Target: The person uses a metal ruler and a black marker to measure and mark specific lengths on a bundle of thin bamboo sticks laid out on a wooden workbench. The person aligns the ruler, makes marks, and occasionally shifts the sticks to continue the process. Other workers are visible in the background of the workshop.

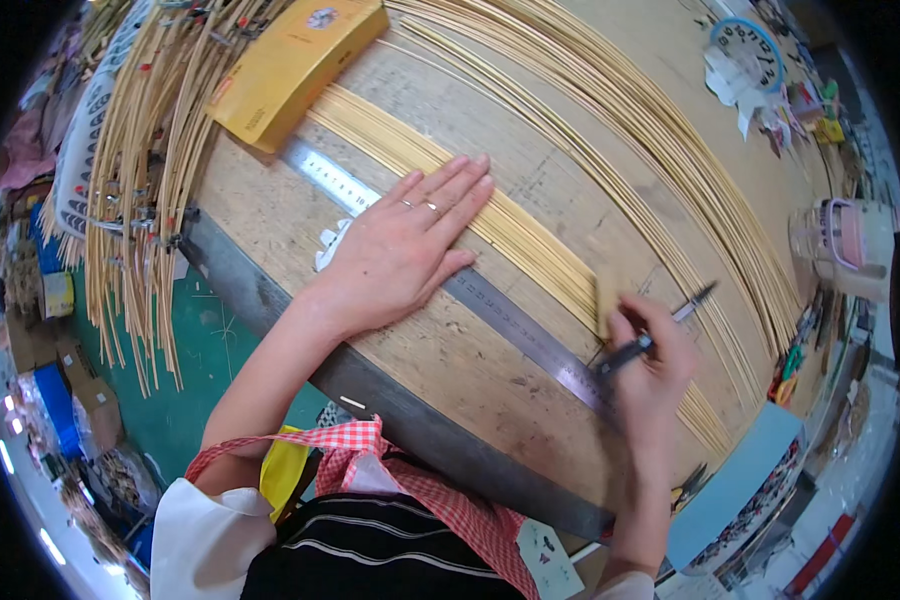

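Both hands are working on a wooden tabletop [450, 370]. The left hand [410, 245] is lying flat and fully open, fingers stretched out and close together, palm pressing down across a long steel ruler [515, 325] and onto a neat row of thin bamboo strips [530, 245] laid side by side. The right hand [650, 365] is curled closed around a dark pen-like tool [660, 335], its tip pointing up and to the right, resting over the strips just above the ruler's edge. The ruler is running diagonally from upper left to lower right, lying just beside the flat row of strips and passing under the left palm. A small white object [332, 245] is sitting on the table, touching the left wrist's side. Farther out, a yellow box [295, 65] is resting on the upper end of the strips. More loose bamboo strips [650, 120] are curving across the far side of the table, and a bundle of them [135, 200] is hanging off the left edge. A pink lidded container [845, 245] is standing at the right.
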{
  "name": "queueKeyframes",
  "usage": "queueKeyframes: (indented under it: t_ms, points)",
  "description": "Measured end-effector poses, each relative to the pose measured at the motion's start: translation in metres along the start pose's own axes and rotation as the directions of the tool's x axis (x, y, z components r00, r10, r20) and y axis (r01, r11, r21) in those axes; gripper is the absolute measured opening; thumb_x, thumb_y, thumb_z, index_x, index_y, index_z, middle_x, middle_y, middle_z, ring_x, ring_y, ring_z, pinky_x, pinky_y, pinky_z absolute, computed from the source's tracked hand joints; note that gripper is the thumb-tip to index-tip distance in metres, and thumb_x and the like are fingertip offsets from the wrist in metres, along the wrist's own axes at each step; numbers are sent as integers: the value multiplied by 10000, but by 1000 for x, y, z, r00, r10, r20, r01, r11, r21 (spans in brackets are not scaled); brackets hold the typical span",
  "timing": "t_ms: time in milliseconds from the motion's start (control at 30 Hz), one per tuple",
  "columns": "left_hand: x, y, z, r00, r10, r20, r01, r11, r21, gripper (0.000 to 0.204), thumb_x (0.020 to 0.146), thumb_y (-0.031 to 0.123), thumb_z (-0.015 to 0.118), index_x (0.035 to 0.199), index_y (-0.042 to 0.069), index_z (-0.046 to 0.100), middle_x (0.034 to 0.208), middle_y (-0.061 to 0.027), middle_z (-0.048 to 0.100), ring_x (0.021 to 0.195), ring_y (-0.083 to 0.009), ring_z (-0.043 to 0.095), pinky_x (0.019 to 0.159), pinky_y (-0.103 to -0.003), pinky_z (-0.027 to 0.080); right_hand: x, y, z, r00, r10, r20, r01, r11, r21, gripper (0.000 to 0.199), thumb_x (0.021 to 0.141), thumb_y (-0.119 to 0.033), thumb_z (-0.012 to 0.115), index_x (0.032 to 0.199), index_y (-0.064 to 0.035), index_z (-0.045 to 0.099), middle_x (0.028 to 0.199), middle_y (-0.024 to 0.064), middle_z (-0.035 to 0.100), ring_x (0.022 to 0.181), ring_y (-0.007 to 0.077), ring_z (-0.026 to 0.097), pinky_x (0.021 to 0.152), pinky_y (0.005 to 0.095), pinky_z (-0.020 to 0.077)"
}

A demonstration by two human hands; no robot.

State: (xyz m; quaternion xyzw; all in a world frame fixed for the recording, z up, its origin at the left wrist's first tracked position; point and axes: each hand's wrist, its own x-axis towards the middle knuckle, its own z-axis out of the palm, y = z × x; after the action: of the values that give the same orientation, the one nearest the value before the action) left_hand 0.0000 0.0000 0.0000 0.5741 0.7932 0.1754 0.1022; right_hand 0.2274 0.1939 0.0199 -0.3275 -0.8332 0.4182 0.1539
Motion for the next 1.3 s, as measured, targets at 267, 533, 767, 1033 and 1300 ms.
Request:
queueKeyframes:
  t_ms: [267, 533, 767, 1033, 1300]
  points:
    - [2, 3, 3, 1000, -1, -16, 1, 1000, 28, 721, 961, 249, 598, 1593, 60, 308, 1673, -125, 288, 1537, -319, 287, 1239, -485, 268, 29, -44, 46, 939, -340, 48, 341, 940, -7, 282, 827, 48, 721, 1104, 14, 682, 1032, 188, 711, 902, 330, 709, 763, 374, 566]
    - [2, 4, 0, 1000, -19, -2, 19, 1000, 21, 715, 964, 249, 598, 1595, 67, 314, 1670, -123, 296, 1539, -321, 284, 1236, -495, 268, 17, -4, 39, 851, -476, 224, 518, 832, -198, 429, 820, 72, 647, 1241, -10, 655, 1442, 206, 576, 1345, 441, 529, 1066, 485, 496]
    - [5, 4, -2, 1000, -19, -7, 19, 1000, -23, 710, 960, 250, 631, 1590, 88, 345, 1663, -116, 316, 1533, -326, 301, 1232, -494, 273, 18, 6, 39, 826, -515, 229, 555, 814, -171, 462, 835, 77, 602, 1283, -26, 650, 1468, 199, 563, 1394, 421, 495, 1137, 547, 410]
    - [10, 20, -10, 995, 27, -98, -34, 997, -67, 678, 850, 175, 762, 1474, 72, 518, 1544, -128, 483, 1428, -344, 449, 1168, -471, 377, 17, 3, 38, 844, -475, 251, 521, 837, -168, 406, 892, 26, 561, 1285, -27, 649, 1462, 193, 568, 1414, 397, 483, 1148, 555, 393]
    - [21, 23, -8, 988, 59, -139, -78, 988, -134, 599, 789, 129, 821, 1357, 95, 634, 1369, -132, 598, 1204, -334, 611, 1011, -432, 516, 16, 2, 37, 843, -484, 236, 528, 828, -187, 359, 930, -38, 544, 1268, -27, 666, 1459, 185, 572, 1422, 370, 482, 1145, 551, 400]
